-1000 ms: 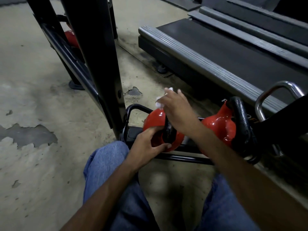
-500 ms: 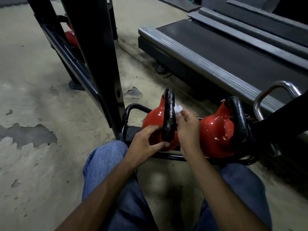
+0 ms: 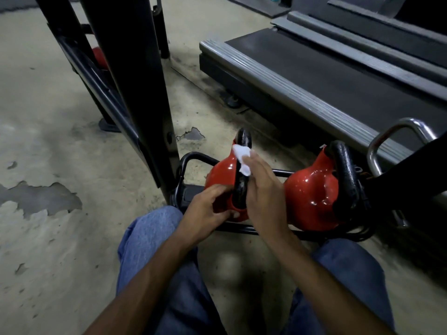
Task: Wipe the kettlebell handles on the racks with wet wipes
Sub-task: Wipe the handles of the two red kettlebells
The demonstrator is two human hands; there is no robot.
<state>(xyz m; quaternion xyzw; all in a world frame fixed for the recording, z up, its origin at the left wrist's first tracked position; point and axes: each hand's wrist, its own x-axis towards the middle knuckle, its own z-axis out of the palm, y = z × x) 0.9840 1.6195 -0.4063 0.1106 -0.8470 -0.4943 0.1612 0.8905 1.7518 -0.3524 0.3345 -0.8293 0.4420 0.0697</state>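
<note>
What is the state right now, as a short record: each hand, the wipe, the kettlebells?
left hand: grips the lower part of the first kettlebell
right hand: presses the wet wipe against that kettlebell's black handle, fingers fairly straight
second kettlebell: beside the first on the rack, no hand on it
background: treadmill behind the rack

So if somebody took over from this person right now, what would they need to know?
Left hand grips the nearer kettlebell, steadying it. Right hand presses a white wipe on its black handle. Wiping here is under way. The second kettlebell sits beside it on the low rack; whether it's wiped can't be told. A third kettlebell sits further back.
</note>
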